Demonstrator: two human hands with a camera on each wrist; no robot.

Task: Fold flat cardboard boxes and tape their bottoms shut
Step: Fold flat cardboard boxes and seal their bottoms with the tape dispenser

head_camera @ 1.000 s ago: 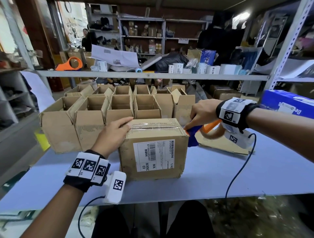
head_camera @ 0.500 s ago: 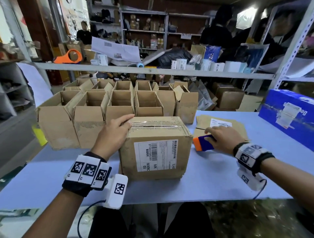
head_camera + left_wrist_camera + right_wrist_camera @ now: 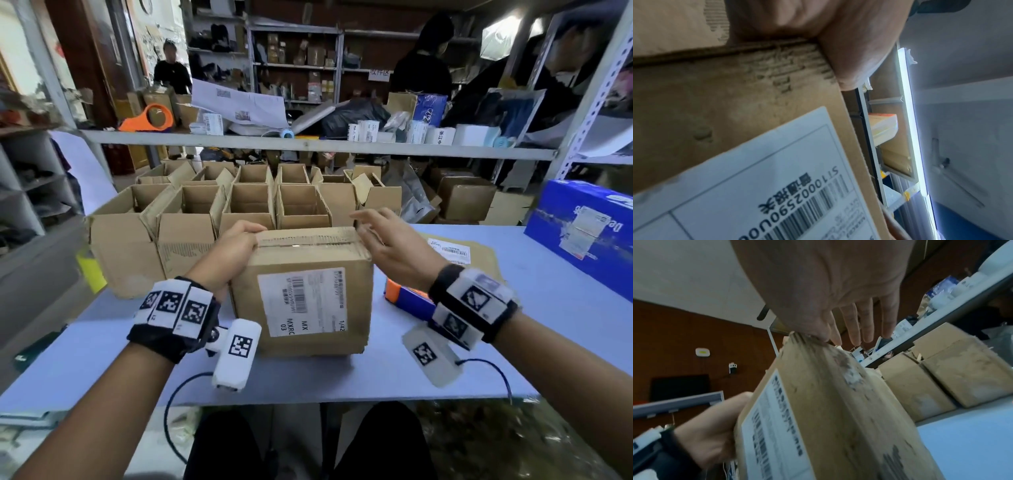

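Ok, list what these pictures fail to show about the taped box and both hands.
- Box underside: faces the table in the head view.
- Label small print: blurred in every view.
- Left hand fingertips: behind the box's far edge.
- Right hand contact: the right wrist view is blurred where its thumb meets the corner.
- Tape dispenser: mostly behind the right wrist.

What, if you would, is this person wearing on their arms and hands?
Both forearms are bare, without sleeves or gloves. Each wrist carries a black band faced with white panels printed with black square markers. A white marker-tagged camera module hangs under each wrist, trailing a thin dark cable. The right wrist band matches.
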